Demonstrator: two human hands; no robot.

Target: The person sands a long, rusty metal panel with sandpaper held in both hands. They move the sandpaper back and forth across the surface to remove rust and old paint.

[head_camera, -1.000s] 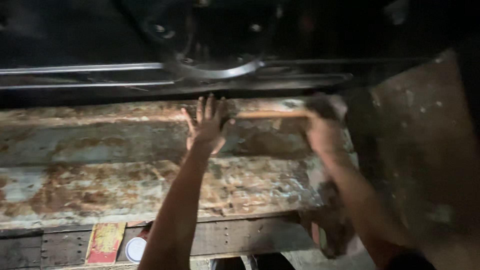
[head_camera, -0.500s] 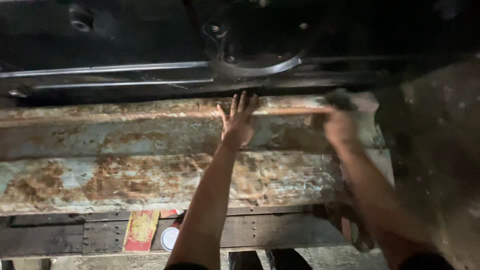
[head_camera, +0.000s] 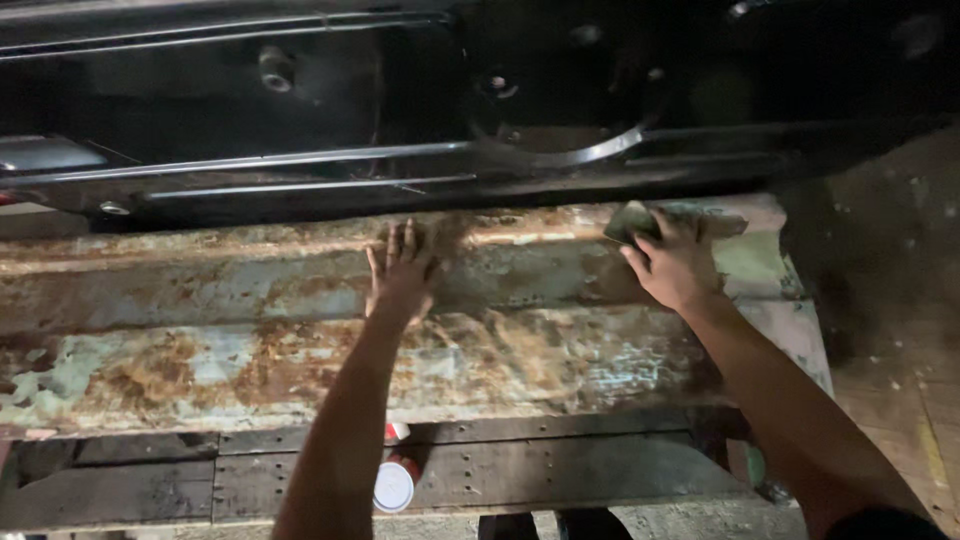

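Hands: two on one rusty panel; right hand grips pad.

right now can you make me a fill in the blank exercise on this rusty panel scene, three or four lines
1. The left hand lies flat, fingers spread, on the ____ metal panel.
2. The dark sanding pad is pressed to the panel's upper edge by the ____ hand.
3. Under the panel, on the dark wooden bench, lies a red can with a ____ end.
4. The right hand is nearer the panel's ____ end.

Missing words: rusty; right; white; right
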